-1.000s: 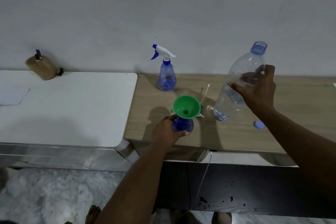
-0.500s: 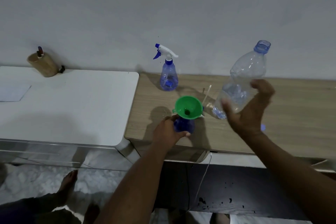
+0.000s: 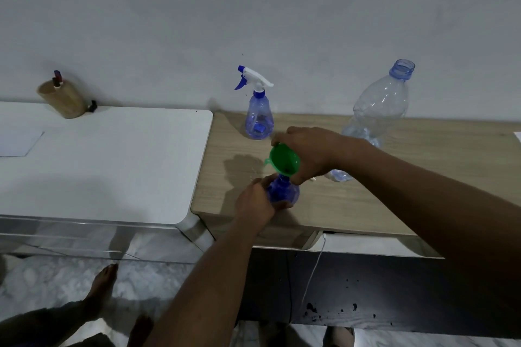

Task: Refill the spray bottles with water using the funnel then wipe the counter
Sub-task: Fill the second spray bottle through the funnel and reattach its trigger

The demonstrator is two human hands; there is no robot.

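Fingers of left hand (image 3: 255,201) curl round small blue plastic spray bottle (image 3: 283,191); right hand (image 3: 310,153) grips tilted green plastic funnel (image 3: 284,160) in bottle neck.

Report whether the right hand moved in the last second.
Yes. The right hand went left, off the water bottle toward the standing spray bottle, and grips the funnel.

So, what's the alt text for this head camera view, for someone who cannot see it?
A person's right hand grips a tilted green funnel at the neck of a blue spray bottle, which the left hand holds on a wooden counter. A second spray bottle with its trigger head and a large uncapped water bottle stand behind.
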